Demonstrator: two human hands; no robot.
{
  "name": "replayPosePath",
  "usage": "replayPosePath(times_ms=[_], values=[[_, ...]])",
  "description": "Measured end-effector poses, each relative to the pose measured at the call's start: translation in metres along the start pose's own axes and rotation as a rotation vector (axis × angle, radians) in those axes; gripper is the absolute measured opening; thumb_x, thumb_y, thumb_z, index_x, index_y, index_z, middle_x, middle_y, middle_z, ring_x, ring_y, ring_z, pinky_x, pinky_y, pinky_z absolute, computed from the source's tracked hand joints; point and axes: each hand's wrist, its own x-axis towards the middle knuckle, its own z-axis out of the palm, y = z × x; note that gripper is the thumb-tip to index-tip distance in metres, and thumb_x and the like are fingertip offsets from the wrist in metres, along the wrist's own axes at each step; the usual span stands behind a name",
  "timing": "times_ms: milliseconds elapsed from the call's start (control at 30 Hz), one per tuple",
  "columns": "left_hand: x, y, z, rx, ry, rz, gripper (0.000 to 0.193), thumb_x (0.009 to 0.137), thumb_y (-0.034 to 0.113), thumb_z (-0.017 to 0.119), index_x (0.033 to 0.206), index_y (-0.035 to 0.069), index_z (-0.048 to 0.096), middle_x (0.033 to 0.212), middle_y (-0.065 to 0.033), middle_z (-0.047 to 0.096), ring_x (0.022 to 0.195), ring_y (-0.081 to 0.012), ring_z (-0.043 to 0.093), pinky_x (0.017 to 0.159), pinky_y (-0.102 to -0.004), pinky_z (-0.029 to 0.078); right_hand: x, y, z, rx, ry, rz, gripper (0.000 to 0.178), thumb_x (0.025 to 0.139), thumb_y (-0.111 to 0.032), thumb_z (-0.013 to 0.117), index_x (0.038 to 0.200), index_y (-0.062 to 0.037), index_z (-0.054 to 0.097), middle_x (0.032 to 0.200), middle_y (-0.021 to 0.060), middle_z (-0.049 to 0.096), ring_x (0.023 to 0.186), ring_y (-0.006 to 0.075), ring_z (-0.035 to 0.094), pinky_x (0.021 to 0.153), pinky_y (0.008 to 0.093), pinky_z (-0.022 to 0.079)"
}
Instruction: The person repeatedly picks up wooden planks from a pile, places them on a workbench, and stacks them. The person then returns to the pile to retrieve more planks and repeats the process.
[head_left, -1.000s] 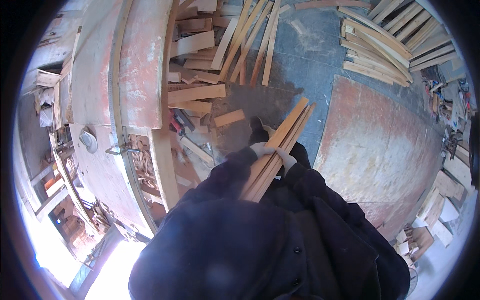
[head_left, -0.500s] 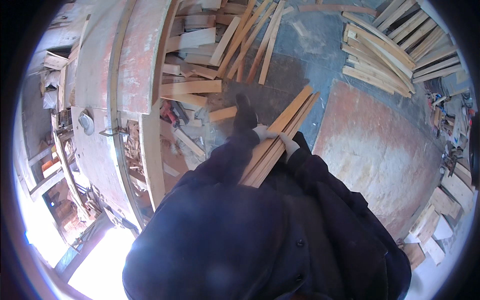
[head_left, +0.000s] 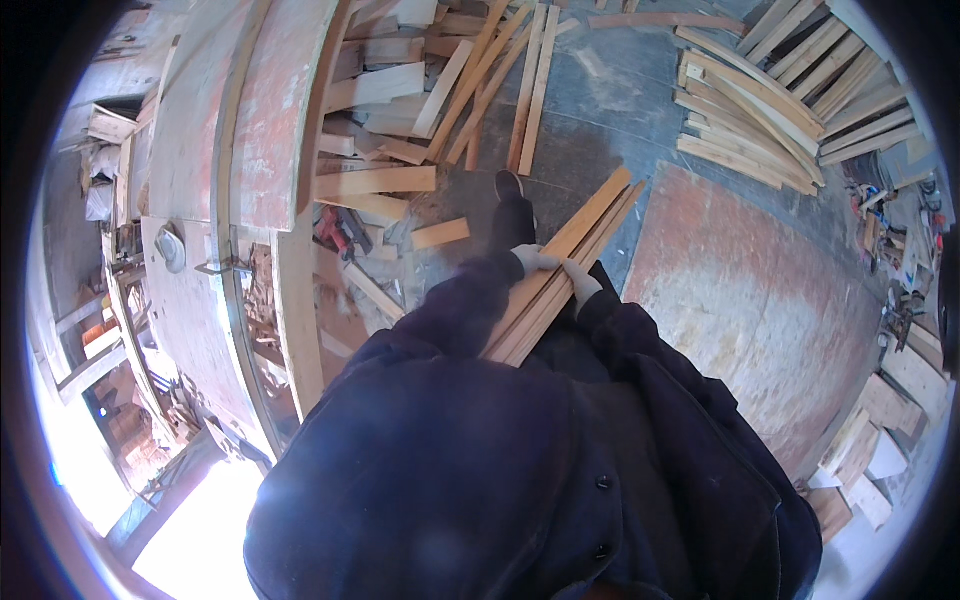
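Observation:
A bundle of long, narrow wooden boards (head_left: 585,222) slants across the front of my body, its far ends pointing up and to the right. My left hand (head_left: 535,260) is wrapped round the bundle's left side. From the right, my right hand (head_left: 582,281) grips the same boards, close beside the left one. Both hands look pale, perhaps gloved, and the fingers beneath the wood are hidden. The near ends of the boards rest near my dark jacket (head_left: 440,440).
A worn workbench (head_left: 185,300) with a long metal strip runs along the left. Loose planks (head_left: 385,85) lie ahead at the left, with a red power tool (head_left: 335,230) near them. Stacked boards (head_left: 750,110) lie far right, beyond a stained sheet (head_left: 750,310) on the floor.
One foot has stepped forward and shows more fully beyond my left hand. Both hands keep their hold on the boards, which have hardly shifted against my body.

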Motion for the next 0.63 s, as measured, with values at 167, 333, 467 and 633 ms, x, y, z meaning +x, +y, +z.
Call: replayPosePath(times_ms=[167, 333, 467, 633], values=[[-0.010, -0.007, 0.000, -0.082, 0.039, -0.057, 0.056, 0.091, 0.041, 0.077, 0.128, 0.000, 0.069, 0.110, -0.0140, 0.075, 0.093, -0.0233, 0.073, 0.085, -0.0359, 0.055, 0.011, 0.014, 0.001, -0.018, 0.071, 0.087, 0.055, 0.103, -0.038, 0.063, 0.138, 0.0036, 0.055, 0.125, 0.0177, 0.068, 0.111, 0.0298, 0.069, 0.096, 0.0408, 0.058], [-0.025, 0.006, -0.005, 0.134, 0.194, -0.063, 0.060, 0.089, 0.049, 0.075, 0.126, 0.001, 0.071, 0.112, -0.0155, 0.075, 0.095, -0.0253, 0.073, 0.088, -0.0364, 0.054, 0.017, 0.008, 0.009, -0.054, 0.006, 0.085, 0.055, 0.103, -0.038, 0.062, 0.138, 0.0036, 0.055, 0.125, 0.0173, 0.068, 0.111, 0.0283, 0.069, 0.096, 0.0405, 0.058], [-0.025, 0.007, -0.016, 0.253, 0.260, -0.050, 0.065, 0.087, 0.054, 0.073, 0.126, 0.001, 0.072, 0.114, -0.0176, 0.075, 0.101, -0.0269, 0.072, 0.092, -0.0375, 0.052, 0.043, 0.010, 0.006, -0.096, -0.084, 0.043, 0.057, 0.103, -0.039, 0.063, 0.138, 0.0049, 0.055, 0.125, 0.0174, 0.068, 0.111, 0.0284, 0.068, 0.096, 0.0404, 0.057], [-0.008, -0.002, -0.031, 0.288, 0.290, -0.011, 0.064, 0.087, 0.054, 0.073, 0.130, 0.007, 0.071, 0.120, -0.0188, 0.074, 0.108, -0.0303, 0.071, 0.096, -0.0379, 0.051, 0.078, 0.008, -0.004, -0.089, -0.084, 0.148, 0.056, 0.105, -0.035, 0.060, 0.145, 0.0005, 0.046, 0.135, 0.0220, 0.062, 0.119, 0.0355, 0.065, 0.105, 0.0490, 0.055]])
